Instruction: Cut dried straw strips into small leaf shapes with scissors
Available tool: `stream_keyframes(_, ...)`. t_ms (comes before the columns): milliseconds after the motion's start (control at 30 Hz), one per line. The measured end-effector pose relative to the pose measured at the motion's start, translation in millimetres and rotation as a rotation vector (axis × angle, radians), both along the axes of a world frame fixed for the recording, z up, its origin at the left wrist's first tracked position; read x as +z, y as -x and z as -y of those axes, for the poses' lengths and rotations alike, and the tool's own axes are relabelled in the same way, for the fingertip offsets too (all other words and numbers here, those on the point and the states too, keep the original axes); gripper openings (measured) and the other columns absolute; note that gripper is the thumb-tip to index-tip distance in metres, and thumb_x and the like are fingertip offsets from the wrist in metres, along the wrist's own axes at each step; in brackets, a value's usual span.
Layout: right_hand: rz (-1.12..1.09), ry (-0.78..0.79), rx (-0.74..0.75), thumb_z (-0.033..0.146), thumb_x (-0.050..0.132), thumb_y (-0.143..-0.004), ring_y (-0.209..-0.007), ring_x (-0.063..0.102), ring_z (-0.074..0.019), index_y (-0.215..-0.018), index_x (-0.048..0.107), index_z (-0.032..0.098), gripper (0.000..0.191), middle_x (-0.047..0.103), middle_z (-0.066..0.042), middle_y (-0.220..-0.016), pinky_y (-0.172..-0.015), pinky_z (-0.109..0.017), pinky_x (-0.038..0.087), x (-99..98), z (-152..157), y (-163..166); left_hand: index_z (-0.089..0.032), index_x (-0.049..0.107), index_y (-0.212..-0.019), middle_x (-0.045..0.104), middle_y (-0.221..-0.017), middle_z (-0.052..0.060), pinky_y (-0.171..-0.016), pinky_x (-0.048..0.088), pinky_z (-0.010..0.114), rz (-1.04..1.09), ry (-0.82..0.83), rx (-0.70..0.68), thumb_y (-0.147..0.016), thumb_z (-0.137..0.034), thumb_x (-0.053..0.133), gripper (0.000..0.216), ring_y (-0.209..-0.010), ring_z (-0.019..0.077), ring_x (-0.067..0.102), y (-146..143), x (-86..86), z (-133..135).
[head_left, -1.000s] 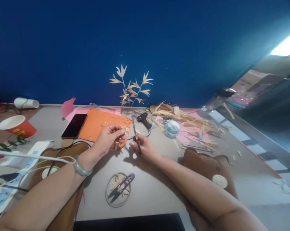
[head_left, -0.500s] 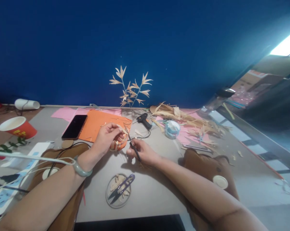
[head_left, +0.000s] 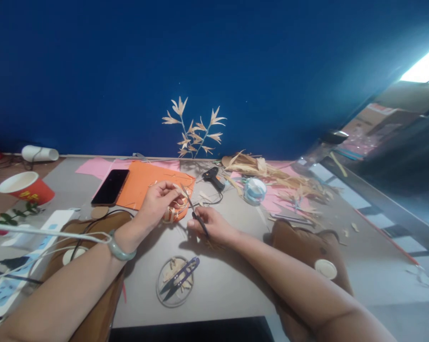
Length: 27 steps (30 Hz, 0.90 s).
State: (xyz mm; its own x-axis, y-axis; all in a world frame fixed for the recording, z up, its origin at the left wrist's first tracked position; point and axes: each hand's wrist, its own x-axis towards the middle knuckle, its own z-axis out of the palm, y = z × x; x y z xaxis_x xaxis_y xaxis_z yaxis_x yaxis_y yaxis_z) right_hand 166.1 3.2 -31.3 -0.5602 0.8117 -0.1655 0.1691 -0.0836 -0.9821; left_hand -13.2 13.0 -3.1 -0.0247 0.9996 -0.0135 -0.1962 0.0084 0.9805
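Observation:
My left hand point(head_left: 160, 202) is closed in a pinch on a small pale straw piece point(head_left: 178, 191), just above an orange-and-white object point(head_left: 174, 214) on the grey table point(head_left: 221, 280). My right hand point(head_left: 209, 223) grips a pair of small scissors point(head_left: 192, 207). Their blades point up-left and meet the straw piece at my left fingertips. A pale bangle point(head_left: 119, 248) sits on my left wrist.
A round dish point(head_left: 174, 286) holding thread snips point(head_left: 180, 278) lies near the front edge. Behind are an orange sheet point(head_left: 146, 183), a phone point(head_left: 110, 186), a glue gun point(head_left: 214, 176), a tape roll point(head_left: 254, 190), dried leaves point(head_left: 281, 178), a straw sprig point(head_left: 195, 128), a red cup point(head_left: 23, 187) and brown cushions point(head_left: 307, 242).
The scissors tilted from pointing nearly straight up to leaning left, with the blades reaching the straw piece in my left fingers. My right hand dropped slightly. The pink paper at back left settled flat.

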Motion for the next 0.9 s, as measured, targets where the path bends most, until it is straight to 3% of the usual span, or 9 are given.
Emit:
stream_keyframes(567, 0.012, -0.007, -0.080, 0.055, 0.072, -0.065, -0.037, 0.041, -0.0058, -0.057, 0.042, 0.018, 0.048, 0.050, 0.006, -0.039, -0.039, -0.018, 0.028, -1.7, -2.0, 2.2, -0.015, 0.057, -0.074, 0.065, -0.061, -0.001, -0.052, 0.048, 0.020, 0.042, 0.000, 0.021, -0.065, -0.030, 0.075, 0.025, -0.052, 0.0098, 0.060, 0.3, -1.3, -0.6)
stream_keyframes(733, -0.032, -0.047, -0.124, 0.056, 0.072, -0.065, -0.039, 0.043, -0.0069, -0.062, 0.041, 0.019, 0.048, 0.049, 0.007, -0.042, -0.040, -0.019, 0.030, -4.9, -5.5, 0.9, -0.015, 0.057, -0.071, 0.065, -0.061, -0.001, -0.051, 0.049, 0.021, 0.032, 0.022, -0.037, -0.068, -0.031, 0.073, 0.023, -0.052, 0.0101, 0.060, 0.5, -0.9, 0.9)
stream_keyframes(900, -0.003, -0.033, -0.066, 0.054, 0.076, -0.061, -0.045, 0.046, -0.0071, -0.064, 0.041, 0.019, 0.050, 0.051, 0.006, -0.049, -0.042, -0.019, 0.033, 1.4, -6.2, -1.4, -0.015, 0.059, -0.072, 0.066, -0.064, 0.002, -0.052, 0.050, 0.023, 0.000, 0.064, -0.079, -0.069, -0.032, 0.071, 0.021, -0.053, 0.0113, 0.061, 0.3, -0.1, 2.8)
